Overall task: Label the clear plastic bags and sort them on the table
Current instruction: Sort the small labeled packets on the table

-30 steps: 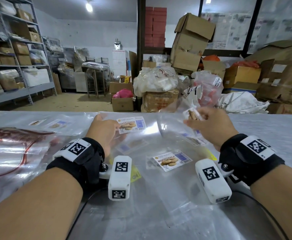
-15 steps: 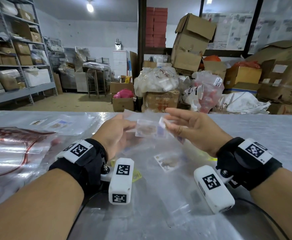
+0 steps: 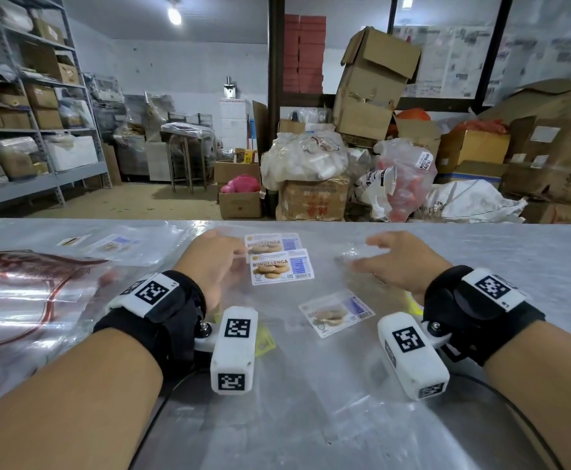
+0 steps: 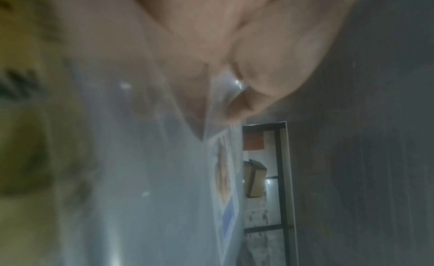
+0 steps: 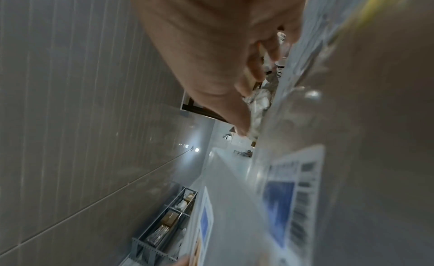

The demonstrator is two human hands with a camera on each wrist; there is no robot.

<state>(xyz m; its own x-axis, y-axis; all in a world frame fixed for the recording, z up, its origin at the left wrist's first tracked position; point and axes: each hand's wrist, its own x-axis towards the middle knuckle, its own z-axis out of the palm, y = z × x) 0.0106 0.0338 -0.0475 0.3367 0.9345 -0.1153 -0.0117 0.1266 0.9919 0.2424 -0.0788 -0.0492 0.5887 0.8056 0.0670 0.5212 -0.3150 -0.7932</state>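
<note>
Labelled bag now lowered from mid-air onto the table (image 3: 531,252), nearest label (image 3: 336,317) flat between the wrists, left hand (image 3: 214,266) pinching clear bag (image 4: 218,102) edge beside stacked labels (image 3: 281,266), right hand (image 3: 401,262) fingers spread, holding nothing, above plastic.

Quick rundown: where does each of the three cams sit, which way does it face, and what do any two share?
Head: worn on the head, facing forward and down at the table; shows both forearms, left hand, right hand.
Left wrist: looks along the left hand, whose fingers pinch a clear bag.
Right wrist: looks along the right hand, fingers straight above labelled bags.
Shared: head and left wrist both show a Biskut Lenga label.
</note>
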